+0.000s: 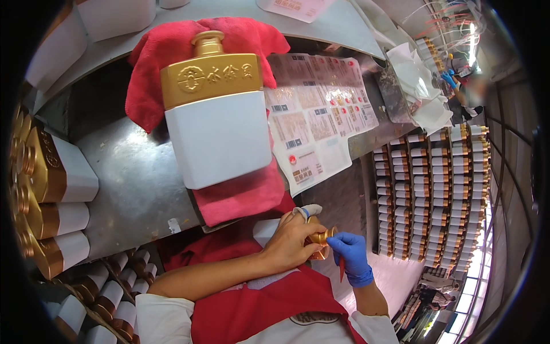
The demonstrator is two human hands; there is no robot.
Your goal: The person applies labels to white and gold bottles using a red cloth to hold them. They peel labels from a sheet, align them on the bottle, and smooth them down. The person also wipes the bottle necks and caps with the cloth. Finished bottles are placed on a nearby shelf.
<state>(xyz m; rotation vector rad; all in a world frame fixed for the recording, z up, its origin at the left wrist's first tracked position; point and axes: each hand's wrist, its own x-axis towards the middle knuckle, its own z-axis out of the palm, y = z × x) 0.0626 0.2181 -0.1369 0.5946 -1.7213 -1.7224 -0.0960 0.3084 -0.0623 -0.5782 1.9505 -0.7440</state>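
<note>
Held bottle: a gold-and-white bottle low in the picture, in front of the apron; its gold neck points to about 3 o'clock. A white patch shows at 10 o'clock of the left wrist, likely its body, though the hand hides the join.
Left hand: bare hand, clamped on the held bottle, fingers over the gold shoulder and thumb on the near side; the bottle's neck sits at 3 o'clock of it, touching.
Finger cover: a pale wrap with a blue band on one left finger, at 1 o'clock of the knuckles.
Right hand: blue-gloved hand, at 4 o'clock of the neck, fingertips drawn together and meeting the neck's edge.
Red stick: a thin red tool pinched in the right hand, its visible end pointing to 6 o'clock; how far it runs up inside the fingers cannot be told.
Large bottle: a white bottle with gold shoulders lying at 11 o'clock of both hands, well apart, neck to 12.
Cloth: red towel under that bottle, on the metal table.
Sheets: printed label sheets at 12 o'clock of the hands, just beside the large bottle.
Left row: more gold-topped bottles at 10 o'clock of the left hand.
Stacked bottles: tall columns of bottles at 2 o'clock of the right hand.
Co-worker: a blue-gloved hand of another person far off at 1 o'clock.
</note>
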